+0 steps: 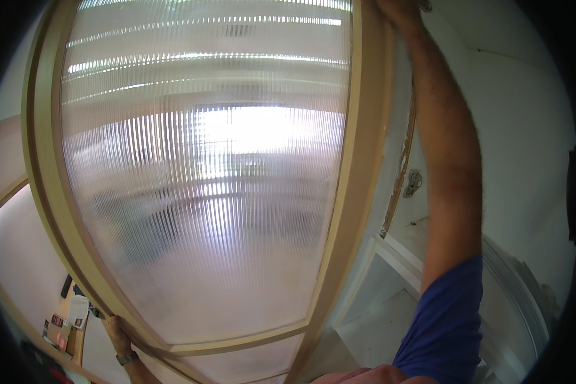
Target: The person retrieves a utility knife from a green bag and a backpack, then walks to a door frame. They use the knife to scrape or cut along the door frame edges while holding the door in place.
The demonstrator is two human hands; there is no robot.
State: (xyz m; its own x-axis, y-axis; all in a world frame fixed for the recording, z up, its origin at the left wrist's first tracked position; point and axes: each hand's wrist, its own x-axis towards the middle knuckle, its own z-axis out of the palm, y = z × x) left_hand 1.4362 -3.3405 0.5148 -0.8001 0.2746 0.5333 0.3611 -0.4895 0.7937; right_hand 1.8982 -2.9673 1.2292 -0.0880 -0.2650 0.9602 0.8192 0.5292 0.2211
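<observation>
A tall wooden-framed panel of ribbed, see-through glazing point(211, 211) stands upright in front of me and fills the middle of the view. At the lower left, my left hand point(117, 334) is closed around the outer edge of its pale wooden frame point(48, 160), with a watch on the wrist. My right arm reaches high, and my right hand point(400, 11) grips the frame's right side at the top edge of the picture. Part of that hand is cut off, so not all its fingers show.
To the right is a pale wall point(525, 128) with a rough strip of broken edging point(400, 179) and a damaged hole point(413, 183). White framed pieces point(390, 281) lie below it. Beyond the panel's left edge, a wooden surface point(77, 342) holds papers and small items.
</observation>
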